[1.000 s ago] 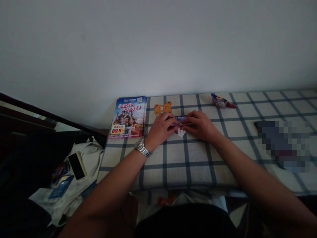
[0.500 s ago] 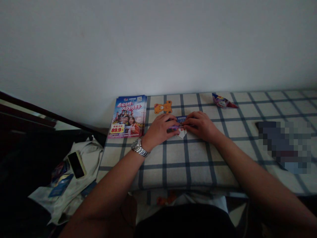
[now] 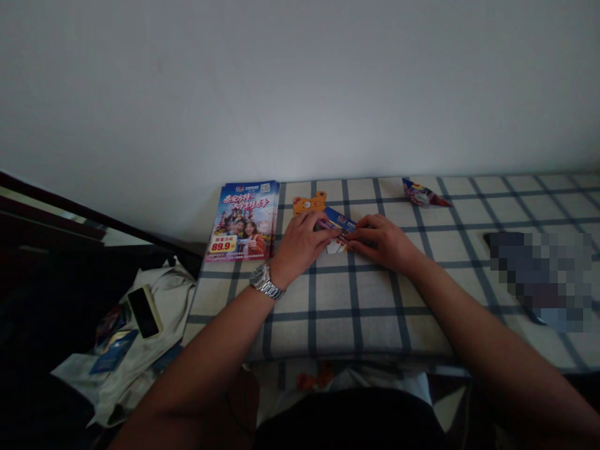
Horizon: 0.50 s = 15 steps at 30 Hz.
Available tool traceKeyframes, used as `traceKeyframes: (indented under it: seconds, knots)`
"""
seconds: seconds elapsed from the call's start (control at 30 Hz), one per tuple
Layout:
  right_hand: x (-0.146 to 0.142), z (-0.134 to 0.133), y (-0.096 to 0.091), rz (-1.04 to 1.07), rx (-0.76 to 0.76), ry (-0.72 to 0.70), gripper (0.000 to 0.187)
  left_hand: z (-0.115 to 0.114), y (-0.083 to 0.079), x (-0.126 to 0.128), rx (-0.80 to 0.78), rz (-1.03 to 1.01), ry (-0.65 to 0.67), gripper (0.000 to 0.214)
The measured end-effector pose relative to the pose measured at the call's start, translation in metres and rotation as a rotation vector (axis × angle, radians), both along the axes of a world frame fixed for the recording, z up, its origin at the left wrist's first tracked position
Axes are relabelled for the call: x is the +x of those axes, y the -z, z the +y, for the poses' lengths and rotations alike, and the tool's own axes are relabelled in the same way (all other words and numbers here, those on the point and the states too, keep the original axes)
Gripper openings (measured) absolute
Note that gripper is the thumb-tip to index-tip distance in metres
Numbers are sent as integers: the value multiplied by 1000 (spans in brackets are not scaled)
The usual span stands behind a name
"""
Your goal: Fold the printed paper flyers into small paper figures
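Observation:
A small folded piece of printed paper, blue and red on top with a white underside, lies on the checked tablecloth. My left hand, with a metal watch at the wrist, pinches its left part with curled fingers. From the other side my right hand pinches the right part. The two hands almost touch over the paper, and its far blue edge tilts up between them.
A stack of colourful flyers lies at the table's far left corner. An orange bear-shaped cutout sits just beyond my left hand. A folded paper shape lies far right by the wall. A phone rests on cloth below left.
The folded paper has been turned and its blue edge lifted slightly toward the wall. Both hands shifted a little with it and stay on it.

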State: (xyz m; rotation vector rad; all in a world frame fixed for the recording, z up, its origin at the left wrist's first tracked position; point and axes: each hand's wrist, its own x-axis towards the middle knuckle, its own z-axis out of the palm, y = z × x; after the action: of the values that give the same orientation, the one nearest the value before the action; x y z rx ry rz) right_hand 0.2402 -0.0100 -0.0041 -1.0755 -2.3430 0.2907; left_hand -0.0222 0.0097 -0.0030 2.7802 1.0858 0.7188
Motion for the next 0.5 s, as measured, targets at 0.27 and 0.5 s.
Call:
traceKeyframes:
  seconds: [0.27,0.5]
  knots:
    - [0,1,3,0,0,14,19,-14,-14,1,-8,103,37,31]
    - [0,-2,2,1,-4,-17,22,-13,-13,-6,-1,129,74,37]
